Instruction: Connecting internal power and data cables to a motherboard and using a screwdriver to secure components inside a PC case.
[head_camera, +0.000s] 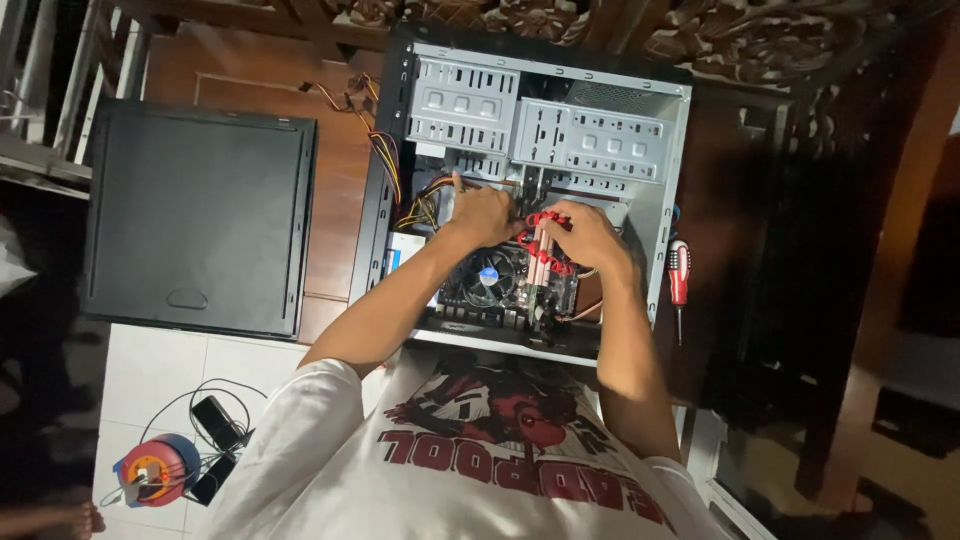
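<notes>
The right hand (590, 236) is curled closed, its fingertips pinching the top edge of the red, finned memory sticks (545, 255) that stand upright in their slots on the green motherboard (480, 290), just at 3 o'clock from the round black cooler fan (489, 274). The left hand (484, 213) sits at 10 o'clock from the sticks, fingers bent and pressed down near their upper end; whether it grips a stick or only steadies it, I cannot tell. All of this lies inside the open grey metal computer case (660, 180), which rests on its side on a dark wooden table (340, 150). As a judgement, these sticks are light, stiff and thin, with ribbed metal shells that give the fingers good purchase, yet they are fragile at the bottom contact edge and will not bear twisting; the sound place to hold them is by the two short ends or along the top rim, pushing straight and evenly. A bundle of yellow, red and black wires (392, 165) runs at 9 o'clock from the hands. A red-handled screwdriver (679, 275) lies at 3 o'clock, beside the case wall, and the flat black side panel (200, 215) lies well apart at 9 o'clock.
</notes>
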